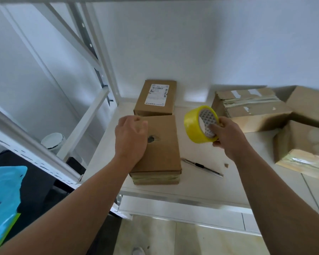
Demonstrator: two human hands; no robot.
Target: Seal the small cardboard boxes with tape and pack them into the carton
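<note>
A small brown cardboard box (162, 148) lies flat on the white table (201, 183) near its front edge, with old tape along its near side. My left hand (131, 137) rests on the box's left part, fingers loosely curled over the top. My right hand (226, 133) holds a yellow roll of tape (201, 126) in the air to the right of the box, fingers through its core. A second small box (156, 97) with a white label lies just behind the first. The open carton (302, 137) stands at the right.
A utility knife (201, 166) lies on the table right of the near box. A worn, taped cardboard box (247, 105) sits behind the roll. A white metal shelf frame (92, 57) rises at the left, with a blue bag (4, 196) below it.
</note>
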